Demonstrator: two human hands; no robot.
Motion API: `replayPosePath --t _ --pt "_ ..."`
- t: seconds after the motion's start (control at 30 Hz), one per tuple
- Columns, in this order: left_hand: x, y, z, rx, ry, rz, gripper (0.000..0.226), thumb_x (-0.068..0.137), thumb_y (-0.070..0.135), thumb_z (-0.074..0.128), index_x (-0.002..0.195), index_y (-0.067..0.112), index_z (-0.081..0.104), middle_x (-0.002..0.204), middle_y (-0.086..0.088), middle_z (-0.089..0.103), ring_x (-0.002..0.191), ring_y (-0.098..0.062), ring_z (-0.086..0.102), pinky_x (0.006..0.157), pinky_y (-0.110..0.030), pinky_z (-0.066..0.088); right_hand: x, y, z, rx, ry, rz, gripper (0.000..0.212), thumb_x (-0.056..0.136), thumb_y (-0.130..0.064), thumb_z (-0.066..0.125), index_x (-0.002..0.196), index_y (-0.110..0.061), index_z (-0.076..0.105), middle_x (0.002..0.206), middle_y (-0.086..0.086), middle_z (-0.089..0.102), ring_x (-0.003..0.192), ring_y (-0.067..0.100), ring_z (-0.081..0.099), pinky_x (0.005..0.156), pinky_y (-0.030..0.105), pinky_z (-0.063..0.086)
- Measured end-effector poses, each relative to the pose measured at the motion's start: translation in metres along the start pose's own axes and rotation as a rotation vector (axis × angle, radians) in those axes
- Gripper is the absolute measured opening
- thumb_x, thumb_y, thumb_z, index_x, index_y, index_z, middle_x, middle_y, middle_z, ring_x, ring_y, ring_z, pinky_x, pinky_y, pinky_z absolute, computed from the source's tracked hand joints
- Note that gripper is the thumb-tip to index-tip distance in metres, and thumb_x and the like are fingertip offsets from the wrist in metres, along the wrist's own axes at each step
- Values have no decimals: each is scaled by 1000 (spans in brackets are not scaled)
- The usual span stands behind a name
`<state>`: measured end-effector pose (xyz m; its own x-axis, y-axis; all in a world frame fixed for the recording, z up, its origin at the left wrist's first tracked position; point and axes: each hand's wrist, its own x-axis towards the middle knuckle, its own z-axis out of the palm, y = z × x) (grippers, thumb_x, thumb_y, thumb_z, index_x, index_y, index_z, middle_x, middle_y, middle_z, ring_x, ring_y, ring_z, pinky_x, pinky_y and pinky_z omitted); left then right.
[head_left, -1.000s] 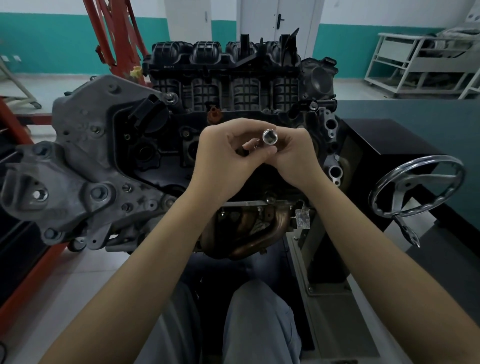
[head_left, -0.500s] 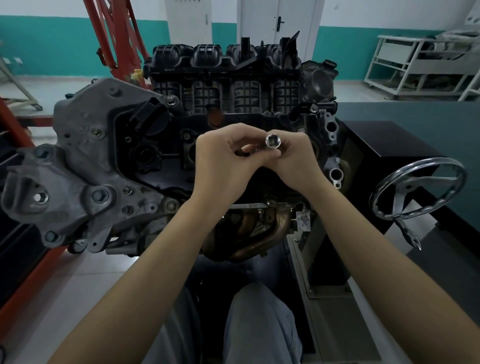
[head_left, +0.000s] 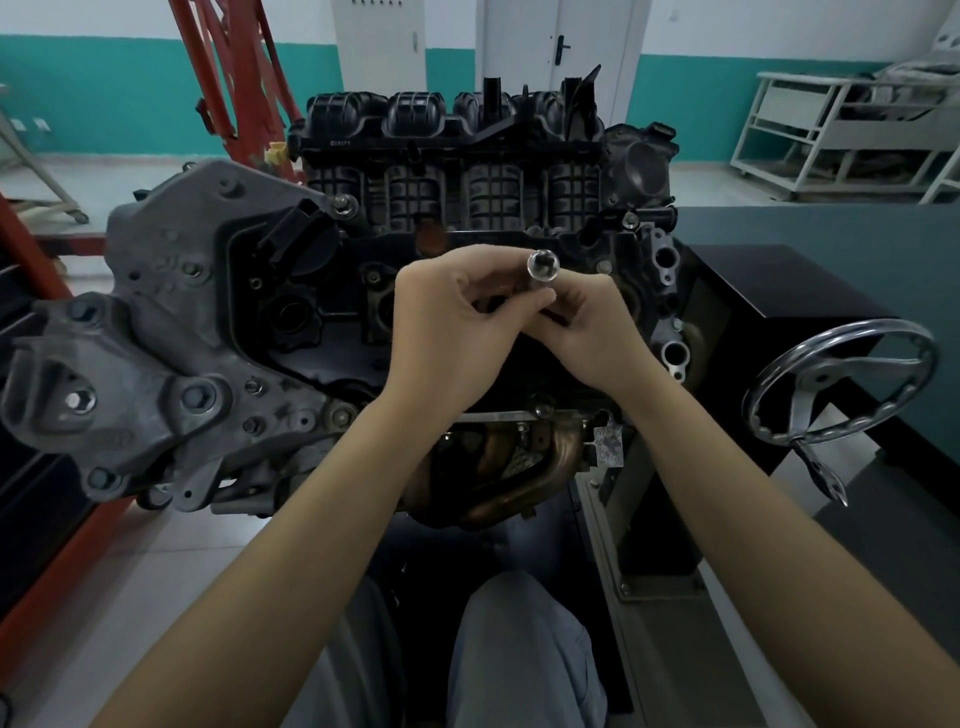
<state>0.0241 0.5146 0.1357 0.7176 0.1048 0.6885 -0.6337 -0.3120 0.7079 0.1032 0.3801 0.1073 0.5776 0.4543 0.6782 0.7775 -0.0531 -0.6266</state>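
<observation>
An automotive training workshop: a bare grey-and-black car engine (head_left: 363, 312) mounted on a stand with a chromed steel handwheel (head_left: 839, 384), a red steel hoist frame (head_left: 228, 78) far left, tiled floor (head_left: 130, 587).

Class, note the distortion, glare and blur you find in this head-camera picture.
Head view: the wide-angle lens bends the teal wall stripe; the socket pinched by the left hand and right hand glints and smears slightly; the engine loses detail in its shadowed middle.
</observation>
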Motion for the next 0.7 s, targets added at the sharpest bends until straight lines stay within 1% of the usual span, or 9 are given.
replayPosePath --t 0.07,0.13,0.23,0.33,0.4,0.5,0.57,0.63,0.7 --pt "1 0 -4 -22 -101 6 30 76 -9 72 100 9 70 92 -4 72 91 -13 71 86 -29 56 0 0 1 -6 18 -3 30 82 1 65 109 -13 63 97 -7 68 94 1 66 83 18 50" --pt "1 1 -6 -34 -165 11 28 77 -11 71 100 4 71 95 -10 73 94 -18 70 88 -34 56 0 2 0 -13 55 7 24 79 0 68 101 -9 67 91 0 70 87 6 68 79 21 51" --pt "0 2 -6 48 -118 12 25 73 -1 79 96 7 72 93 -4 73 91 -12 70 84 -31 56 0 3 -1 -23 62 13 19 79 2 71 97 -4 70 89 5 71 85 12 70 79 27 54" --pt "-1 2 -5 99 -30 23 22 72 4 81 90 13 73 87 2 72 86 -8 69 80 -26 56 0 2 -1 -36 5 3 25 83 3 68 107 -3 67 99 6 70 95 11 68 85 24 52" --pt "0 1 -6 79 -53 21 21 75 -1 77 93 10 74 88 1 72 87 -8 70 83 -27 56 0 2 -1 -49 -25 -12 28 86 2 65 113 -1 64 105 5 69 101 12 67 89 24 51" --pt "0 0 -9 -6 -167 10 24 77 -9 72 99 1 72 94 -9 73 93 -17 70 87 -36 56 -1 5 -1 -60 29 3 23 83 1 68 106 4 68 98 15 71 94 24 69 83 37 56" --pt "0 1 -10 8 -188 8 25 76 -7 74 100 2 72 95 -10 73 94 -18 70 87 -38 56 -1 6 -1 -55 66 27 18 79 3 71 97 5 70 90 18 72 87 29 70 79 45 56" --pt "-1 1 -8 79 -120 13 24 72 1 80 94 7 73 92 -5 73 91 -14 69 84 -35 56 -1 4 -1 -37 70 39 18 77 5 73 94 0 71 88 13 72 85 23 70 78 39 56" --pt "-3 2 -7 97 -44 15 22 70 5 83 88 14 73 87 0 73 86 -11 69 81 -32 57 -1 2 0 -20 53 24 23 79 2 73 100 -7 68 91 4 71 88 12 69 79 26 53"
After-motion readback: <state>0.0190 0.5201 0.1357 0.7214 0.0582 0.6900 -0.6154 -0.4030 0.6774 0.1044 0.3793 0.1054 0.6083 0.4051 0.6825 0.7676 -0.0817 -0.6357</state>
